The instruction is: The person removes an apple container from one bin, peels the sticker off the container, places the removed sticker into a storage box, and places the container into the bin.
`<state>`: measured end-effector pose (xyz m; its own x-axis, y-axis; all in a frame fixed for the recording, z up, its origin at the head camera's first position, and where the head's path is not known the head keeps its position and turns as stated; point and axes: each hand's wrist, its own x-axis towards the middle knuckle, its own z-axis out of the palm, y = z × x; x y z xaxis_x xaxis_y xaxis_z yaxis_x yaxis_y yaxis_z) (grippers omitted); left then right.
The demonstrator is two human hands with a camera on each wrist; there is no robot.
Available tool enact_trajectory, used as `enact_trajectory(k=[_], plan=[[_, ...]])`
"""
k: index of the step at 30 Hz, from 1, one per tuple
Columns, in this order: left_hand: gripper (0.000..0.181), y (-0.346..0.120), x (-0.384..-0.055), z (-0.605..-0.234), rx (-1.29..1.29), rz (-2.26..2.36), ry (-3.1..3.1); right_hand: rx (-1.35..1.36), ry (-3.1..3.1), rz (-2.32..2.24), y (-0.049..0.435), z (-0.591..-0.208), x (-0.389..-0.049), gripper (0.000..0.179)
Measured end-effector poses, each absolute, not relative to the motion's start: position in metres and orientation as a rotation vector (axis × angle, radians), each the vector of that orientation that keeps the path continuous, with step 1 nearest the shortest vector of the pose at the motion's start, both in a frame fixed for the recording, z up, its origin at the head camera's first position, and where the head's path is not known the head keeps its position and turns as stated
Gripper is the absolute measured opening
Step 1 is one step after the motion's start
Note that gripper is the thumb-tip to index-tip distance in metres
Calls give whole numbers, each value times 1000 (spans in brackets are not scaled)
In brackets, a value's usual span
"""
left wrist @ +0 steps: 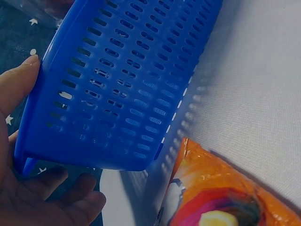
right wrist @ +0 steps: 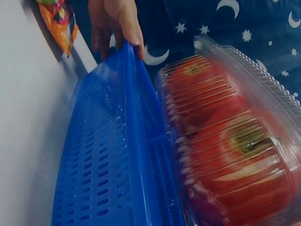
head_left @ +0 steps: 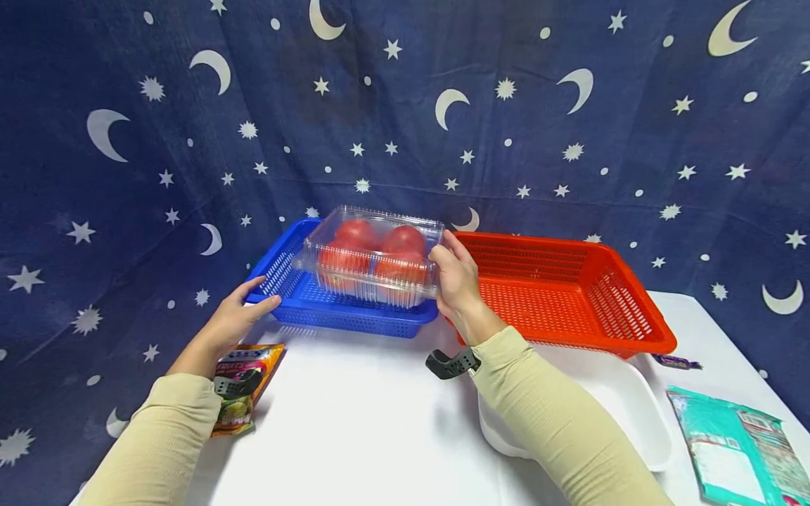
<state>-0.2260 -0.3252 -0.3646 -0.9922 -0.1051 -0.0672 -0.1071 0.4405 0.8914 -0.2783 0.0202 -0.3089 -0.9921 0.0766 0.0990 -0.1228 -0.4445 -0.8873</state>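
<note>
My right hand [head_left: 457, 274] grips the right end of a clear plastic clamshell box [head_left: 306, 256], thumb on the near side. Inside the box are several round red fruits [right wrist: 244, 148] with a greenish stem hollow, like apples. The box is held tilted over the blue perforated basket [head_left: 348, 320], overlapping its inside in the head view. At the basket's left corner, my left hand [head_left: 237, 316] holds the rim, with the thumb on it and the other fingers extending past the corner in the left wrist view.
A red basket [head_left: 633, 302] stands to the right, with a white tub [head_left: 639, 414] in front of it. An orange fruit-candy bag [head_left: 262, 365] lies below my left hand. A teal packet [head_left: 721, 443] and a small purple wrapper [head_left: 677, 362] are at the far right.
</note>
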Motion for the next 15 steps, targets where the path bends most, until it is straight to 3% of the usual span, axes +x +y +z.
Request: enact_trajectory(k=[15], plan=[[85,-325,-225,-365,-196,1680,2633,40,-1787,2522,-9,-326,-300,73]])
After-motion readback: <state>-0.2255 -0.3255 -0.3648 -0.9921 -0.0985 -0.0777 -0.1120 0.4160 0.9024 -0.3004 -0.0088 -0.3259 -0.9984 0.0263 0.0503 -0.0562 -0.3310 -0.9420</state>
